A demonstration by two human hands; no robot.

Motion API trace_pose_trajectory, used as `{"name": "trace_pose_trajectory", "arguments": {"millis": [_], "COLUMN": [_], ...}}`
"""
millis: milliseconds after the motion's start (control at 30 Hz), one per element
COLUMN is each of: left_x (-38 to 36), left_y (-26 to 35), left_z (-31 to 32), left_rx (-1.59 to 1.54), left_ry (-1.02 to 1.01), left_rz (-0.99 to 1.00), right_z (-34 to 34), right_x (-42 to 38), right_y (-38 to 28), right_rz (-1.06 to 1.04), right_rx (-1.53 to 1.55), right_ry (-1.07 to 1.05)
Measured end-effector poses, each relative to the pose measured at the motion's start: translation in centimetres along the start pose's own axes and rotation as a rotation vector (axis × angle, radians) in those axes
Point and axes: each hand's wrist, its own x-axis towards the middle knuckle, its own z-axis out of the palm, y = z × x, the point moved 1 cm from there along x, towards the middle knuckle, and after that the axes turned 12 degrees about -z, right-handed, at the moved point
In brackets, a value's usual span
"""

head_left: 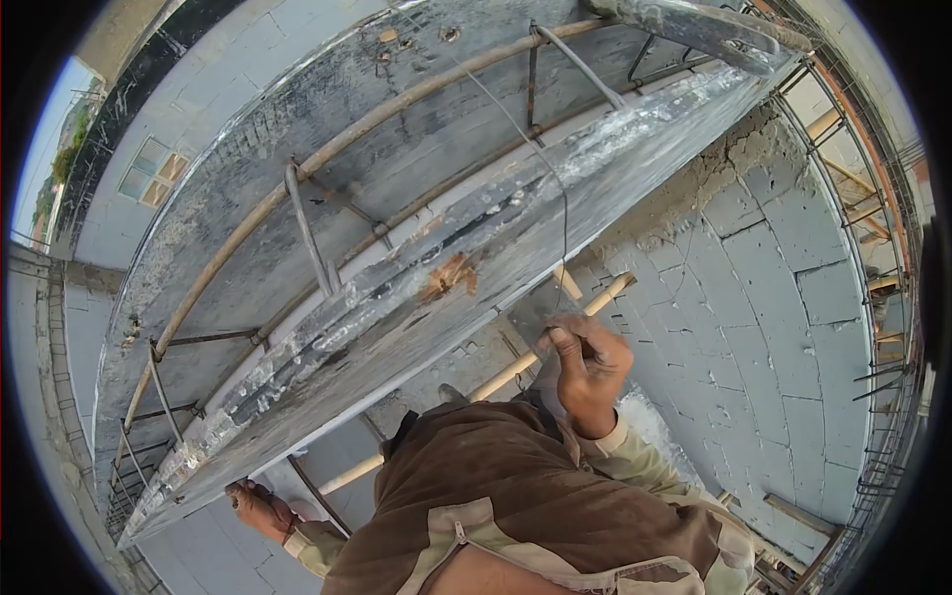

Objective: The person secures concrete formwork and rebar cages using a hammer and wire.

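The wire [563, 213] runs taut from the plank's [416, 288] upper edge down to the right hand [585, 362], which pinches its end just under the plank. The left hand [260, 508] grips the plank's lower edge, beside the block wall [773, 297].

Two hands show: the right hand [587, 365] in the middle and the left hand [260, 509] near the lower left. One long grey metal panel [397, 297] runs from near left to far right. One thin wire [565, 213] hangs down to the right hand. Two bamboo poles [506, 372] cross beneath the panel. One block wall [793, 297] fills the right side, and one window [152, 172] sits far left.
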Motion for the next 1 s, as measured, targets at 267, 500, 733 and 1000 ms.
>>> {"name": "trace_pose_trajectory", "arguments": {"millis": [267,500,733,1000], "left_x": [0.4,-1.2,-0.8,0.4], "left_y": [-1.1,-0.1,-0.4,-1.5], "left_z": [0.2,2.0,1.4,-0.5], "left_rx": [-0.048,-0.084,-0.042,-0.01], "left_ry": [0.027,0.094,0.092,0.066], "left_rz": [0.086,0.11,0.142,0.117], "right_z": [6.9,6.7,4.7,7.2], "right_x": [-0.3,1.6,3.5,2.1], "right_y": [1.2,-4.8,-1.1,-5.2], "right_rz": [-0.295,-0.07,-0.099,-0.033], "right_rx": [-0.432,-0.476,-0.383,-0.398], "right_ry": [-0.051,-0.243,-0.138,-0.188]}}
